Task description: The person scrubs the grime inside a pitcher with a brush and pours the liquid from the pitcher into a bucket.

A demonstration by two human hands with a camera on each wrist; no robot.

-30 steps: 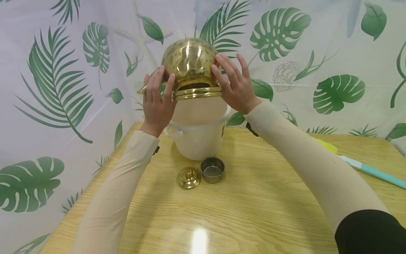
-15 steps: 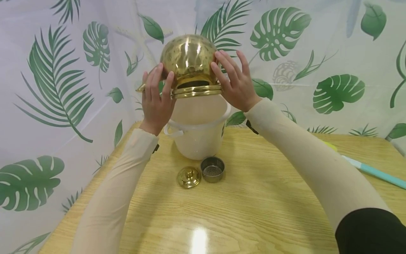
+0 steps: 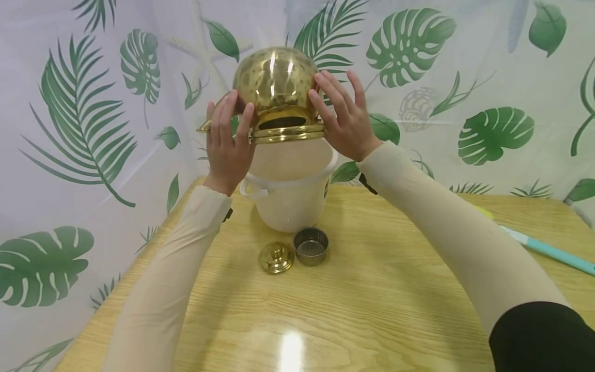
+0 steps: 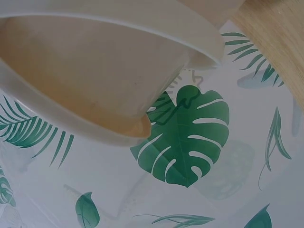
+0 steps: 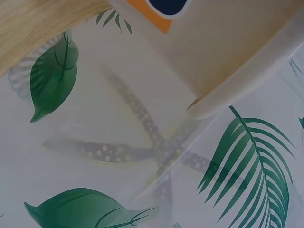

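Note:
A shiny brass teapot (image 3: pixel 276 77) is held tipped over above a white bucket (image 3: pixel 293 204), its opening facing down and toward the head camera. My left hand (image 3: pixel 228 144) grips its left side, beside the spout (image 3: pixel 204 125). On the other side my right hand (image 3: pixel 346 119) holds it with spread fingertips on the round body; the thumb is hidden. Both wrist views look past the hands onto the bucket, with its rim (image 4: pixel 185 35) in the left one and its wall (image 5: pixel 213 52) in the right one. Neither shows fingers or teapot.
In front of the bucket, a brass lid (image 3: pixel 276 257) and a perforated metal strainer (image 3: pixel 311 247) stand side by side on the wooden table (image 3: pixel 348 320). A turquoise-handled tool (image 3: pixel 553 250) lies at the right. Leaf-patterned sheeting (image 3: pixel 418 170) borders the table behind and left.
The teapot and both hands have risen slightly and shifted a little left, and more of the dark opening shows. The bucket, lid and strainer stay in place.

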